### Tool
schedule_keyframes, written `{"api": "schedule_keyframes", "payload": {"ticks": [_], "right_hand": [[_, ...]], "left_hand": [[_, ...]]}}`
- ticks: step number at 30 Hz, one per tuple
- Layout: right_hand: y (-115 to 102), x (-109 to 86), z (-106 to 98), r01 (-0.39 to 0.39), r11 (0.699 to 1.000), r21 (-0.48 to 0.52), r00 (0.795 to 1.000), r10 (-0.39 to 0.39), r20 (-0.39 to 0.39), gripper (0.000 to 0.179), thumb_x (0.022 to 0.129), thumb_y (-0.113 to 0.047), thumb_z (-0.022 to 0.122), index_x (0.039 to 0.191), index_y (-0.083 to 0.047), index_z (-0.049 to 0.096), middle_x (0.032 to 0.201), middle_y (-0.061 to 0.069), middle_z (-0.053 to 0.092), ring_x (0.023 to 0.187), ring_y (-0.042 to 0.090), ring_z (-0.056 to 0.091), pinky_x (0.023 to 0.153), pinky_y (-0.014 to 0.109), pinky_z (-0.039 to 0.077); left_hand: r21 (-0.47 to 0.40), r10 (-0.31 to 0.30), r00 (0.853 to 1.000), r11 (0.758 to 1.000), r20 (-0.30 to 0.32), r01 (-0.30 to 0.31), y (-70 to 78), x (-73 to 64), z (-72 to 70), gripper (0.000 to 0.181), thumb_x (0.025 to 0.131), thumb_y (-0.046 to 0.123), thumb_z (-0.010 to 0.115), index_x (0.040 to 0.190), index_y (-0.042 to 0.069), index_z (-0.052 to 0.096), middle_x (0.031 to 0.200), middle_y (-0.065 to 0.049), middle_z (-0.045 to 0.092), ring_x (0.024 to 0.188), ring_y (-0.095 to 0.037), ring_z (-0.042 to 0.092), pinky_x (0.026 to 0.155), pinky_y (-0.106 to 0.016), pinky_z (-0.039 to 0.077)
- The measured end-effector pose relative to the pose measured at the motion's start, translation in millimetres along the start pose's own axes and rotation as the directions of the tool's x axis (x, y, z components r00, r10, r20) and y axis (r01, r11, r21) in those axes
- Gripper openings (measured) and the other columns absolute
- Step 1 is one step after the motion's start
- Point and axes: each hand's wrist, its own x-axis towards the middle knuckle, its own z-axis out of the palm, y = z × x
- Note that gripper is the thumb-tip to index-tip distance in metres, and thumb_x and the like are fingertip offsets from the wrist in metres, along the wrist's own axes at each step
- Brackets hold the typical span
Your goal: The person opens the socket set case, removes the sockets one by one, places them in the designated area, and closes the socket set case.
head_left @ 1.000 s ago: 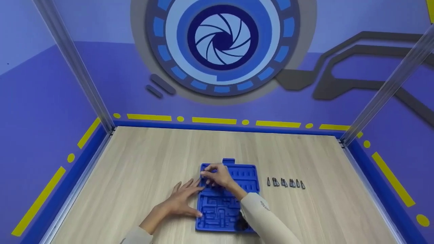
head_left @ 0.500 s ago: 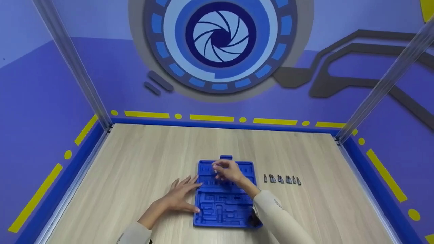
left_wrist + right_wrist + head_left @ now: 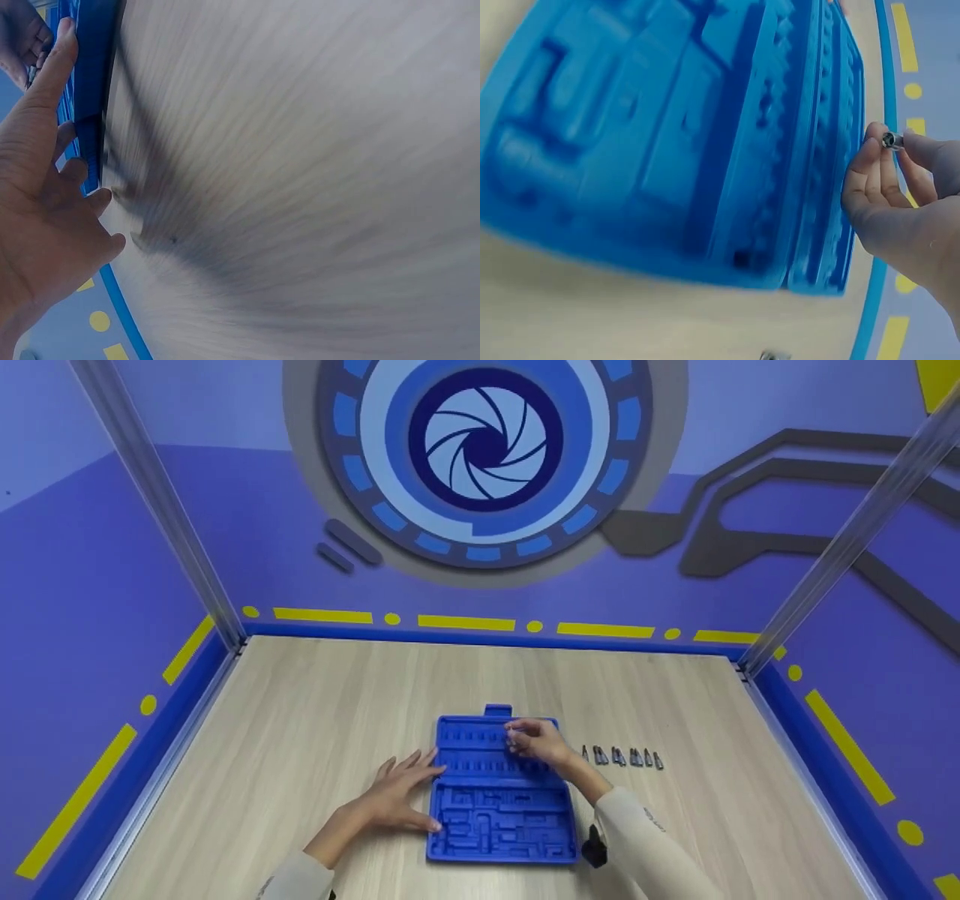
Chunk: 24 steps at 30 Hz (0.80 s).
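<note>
A blue plastic tool case (image 3: 504, 856) lies open on the table, its moulded slots facing up. Between the thumb and fingertips of my right hand (image 3: 541, 744) is a small metal socket (image 3: 892, 140), its hollow end showing in the right wrist view. That hand hovers over the right part of the case's upper half. My left hand (image 3: 394, 804) is spread at the case's left side, with thumb and fingertips at the edge. In the left wrist view the left fingers (image 3: 54, 75) lie extended along the blue case wall.
To the right of the case, several small dark metal pieces (image 3: 619, 756) stand in a row on the wooden table (image 3: 360, 690). Blue-purple panels (image 3: 487, 600) close off the back and sides. A latch tab (image 3: 498, 710) sticks out from the case's far edge.
My right hand has moved right across the upper half of the case, from its left end towards its right end, still pinching the socket. My left hand stays at the case's left edge.
</note>
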Motion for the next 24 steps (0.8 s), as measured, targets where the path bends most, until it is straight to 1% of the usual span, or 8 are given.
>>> {"api": "schedule_keyframes", "payload": {"ticks": [4, 9, 13, 16, 20, 22, 24], "right_hand": [[6, -6.4, -14, -0.015, 1.0, 0.018, 0.999, 0.014, 0.038, 0.038, 0.104, -0.007, 0.055, 0.137, 0.013, 0.054, 0.115, 0.026, 0.071, 0.094, 0.015, 0.071, 0.084, 0.028, 0.059], [15, -16.8, -28, -0.028, 0.999, 0.035, 0.995, 0.024, 0.096, 0.04, 0.103, -0.006, 0.056, 0.138, 0.013, 0.052, 0.114, 0.021, 0.071, 0.096, 0.014, 0.071, 0.085, 0.028, 0.06], [22, -25.6, -41, -0.038, 0.998, 0.053, 0.991, 0.031, 0.131, 0.044, 0.102, -0.005, 0.059, 0.141, 0.013, 0.049, 0.117, 0.022, 0.072, 0.101, 0.016, 0.072, 0.09, 0.029, 0.061], [25, -31.5, -52, -0.038, 0.998, 0.059, 0.989, 0.028, 0.148, 0.048, 0.101, -0.005, 0.062, 0.143, 0.013, 0.047, 0.116, 0.02, 0.072, 0.103, 0.015, 0.073, 0.092, 0.029, 0.06], [26, -39.9, -67, -0.036, 0.997, 0.065, 0.989, 0.026, 0.149, 0.054, 0.099, -0.007, 0.065, 0.145, 0.013, 0.044, 0.112, 0.012, 0.072, 0.102, 0.013, 0.072, 0.093, 0.027, 0.06], [26, -44.9, -76, -0.037, 0.997, 0.062, 0.991, 0.029, 0.13, 0.055, 0.099, -0.008, 0.066, 0.145, 0.012, 0.044, 0.11, 0.009, 0.071, 0.102, 0.013, 0.071, 0.094, 0.028, 0.06], [26, -50.5, -86, -0.037, 0.999, 0.029, 0.994, 0.034, 0.101, 0.056, 0.099, -0.01, 0.067, 0.146, 0.01, 0.044, 0.11, 0.009, 0.071, 0.102, 0.014, 0.07, 0.093, 0.03, 0.06]], "left_hand": [[-0.017, -0.005, 1.0, 1.0, 0.005, 0.005, -0.4, -0.4, -0.2, 0.1, 0.076, 0.048, 0.088, 0.155, 0.008, 0.042, 0.17, -0.02, 0.021, 0.156, -0.051, 0.014, 0.118, -0.079, 0.0], [0.005, -0.01, 1.0, 1.0, 0.003, 0.01, 0.5, -0.5, -1.7, 0.1, 0.075, 0.048, 0.089, 0.155, 0.008, 0.043, 0.169, -0.02, 0.021, 0.156, -0.051, 0.016, 0.119, -0.078, 0.001], [0.003, -0.003, 1.0, 1.0, 0.003, 0.003, 1.5, -0.1, -2.0, 0.1, 0.075, 0.048, 0.088, 0.155, 0.008, 0.043, 0.169, -0.02, 0.022, 0.155, -0.051, 0.016, 0.119, -0.078, 0.001], [0.004, -0.003, 1.0, 1.0, -0.002, 0.003, 1.3, -0.1, -1.4, 0.1, 0.075, 0.049, 0.088, 0.155, 0.008, 0.043, 0.169, -0.02, 0.022, 0.155, -0.051, 0.016, 0.119, -0.078, 0.001], [0.011, -0.017, 1.0, 1.0, -0.003, 0.017, 0.3, -0.2, -0.2, 0.102, 0.074, 0.05, 0.089, 0.155, 0.008, 0.043, 0.17, -0.019, 0.022, 0.155, -0.05, 0.016, 0.119, -0.077, 0.002], [0.013, -0.023, 1.0, 1.0, -0.002, 0.023, 0.3, 0.5, 0.0, 0.102, 0.074, 0.051, 0.088, 0.155, 0.009, 0.043, 0.17, -0.019, 0.022, 0.156, -0.05, 0.016, 0.12, -0.077, 0.002], [0.01, -0.025, 1.0, 1.0, -0.001, 0.025, 0.7, 1.3, 0.1, 0.102, 0.074, 0.051, 0.088, 0.155, 0.009, 0.043, 0.17, -0.018, 0.022, 0.156, -0.049, 0.016, 0.12, -0.076, 0.001]]}}
